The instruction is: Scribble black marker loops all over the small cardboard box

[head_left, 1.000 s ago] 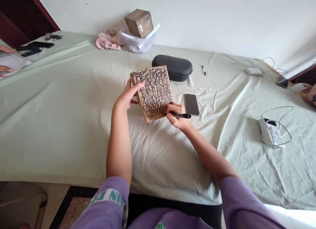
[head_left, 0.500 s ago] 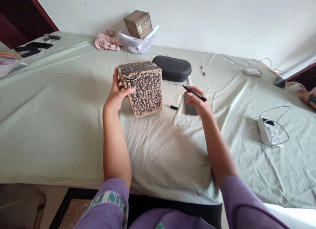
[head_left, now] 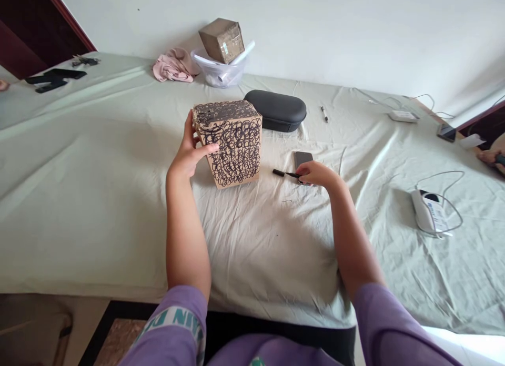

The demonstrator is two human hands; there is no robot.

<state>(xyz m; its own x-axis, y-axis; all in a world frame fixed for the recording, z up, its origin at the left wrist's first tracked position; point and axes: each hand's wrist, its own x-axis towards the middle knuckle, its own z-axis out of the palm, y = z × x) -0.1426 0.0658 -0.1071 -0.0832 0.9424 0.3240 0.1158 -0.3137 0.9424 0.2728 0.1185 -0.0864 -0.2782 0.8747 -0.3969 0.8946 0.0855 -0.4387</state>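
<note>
A cardboard box [head_left: 232, 142] covered in black scribbled loops stands on the pale green sheet [head_left: 98, 171]. My left hand [head_left: 188, 154] grips its left edge, thumb across the front face. My right hand [head_left: 319, 173] is low over the sheet to the right of the box, fingers closed on a black marker [head_left: 292, 174]. The marker points left, and its tip meets the small black cap [head_left: 278, 172] lying on the sheet. A dark phone [head_left: 303, 157] lies just behind my right hand.
A black oval case [head_left: 276, 109] sits behind the box. Farther back are a clear tub [head_left: 219, 72] holding a taped carton, and pink cloth [head_left: 173, 65]. A white device with cable [head_left: 428, 211] lies right. Another person's hand [head_left: 491, 156] shows at the right edge.
The box went from tilted in both hands to standing on the sheet, held by my left hand only. My right hand swung right with the marker, then lowered it to the cap.
</note>
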